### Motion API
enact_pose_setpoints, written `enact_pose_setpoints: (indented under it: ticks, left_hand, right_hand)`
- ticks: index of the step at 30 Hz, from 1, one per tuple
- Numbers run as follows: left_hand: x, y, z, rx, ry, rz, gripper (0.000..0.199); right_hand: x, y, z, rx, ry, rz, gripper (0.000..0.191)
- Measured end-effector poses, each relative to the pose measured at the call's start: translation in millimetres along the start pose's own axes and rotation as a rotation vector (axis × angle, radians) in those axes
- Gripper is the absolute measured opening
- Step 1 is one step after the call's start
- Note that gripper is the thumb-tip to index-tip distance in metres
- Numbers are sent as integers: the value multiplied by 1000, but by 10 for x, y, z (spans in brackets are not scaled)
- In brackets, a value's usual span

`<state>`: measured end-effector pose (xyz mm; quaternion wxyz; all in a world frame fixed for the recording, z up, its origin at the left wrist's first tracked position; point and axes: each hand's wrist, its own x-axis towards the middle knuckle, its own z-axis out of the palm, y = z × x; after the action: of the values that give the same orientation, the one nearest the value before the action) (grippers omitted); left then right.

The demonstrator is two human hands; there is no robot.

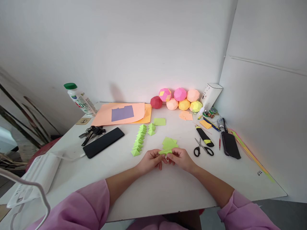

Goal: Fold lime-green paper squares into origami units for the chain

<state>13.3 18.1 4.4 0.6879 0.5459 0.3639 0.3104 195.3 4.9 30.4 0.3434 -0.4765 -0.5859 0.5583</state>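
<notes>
Between my two hands is a small folded piece of green paper [166, 152]. My left hand [152, 159] pinches its left end and my right hand [181, 159] its right end, with fingers closed on both sides. Just beyond it lie several loose green paper pieces [169, 142], partly overlapping. Left of them runs a long row of folded green paper units [139, 140], with a shorter row [151, 129] beside it. A flat green paper stack [159, 121] rests farther back.
Scissors [202, 148], a box cutter [204, 136] and a phone [230, 145] lie to the right. Paper balls [179, 94] are piled by the wall. On the left are a black phone or power bank [103, 142], keys [92, 132], paper sheets [103, 115] and a bottle [82, 101].
</notes>
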Motion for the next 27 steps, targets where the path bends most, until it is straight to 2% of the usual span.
enact_pose_setpoints:
  ticks: [21, 27]
  left_hand:
    - [-10, 11, 39, 83, 19, 4, 32]
    - [-46, 51, 81, 153, -8, 56, 29]
  right_hand:
    - [-6, -8, 13, 44, 37, 63, 32]
    - [-15, 2, 12, 20, -9, 39, 26]
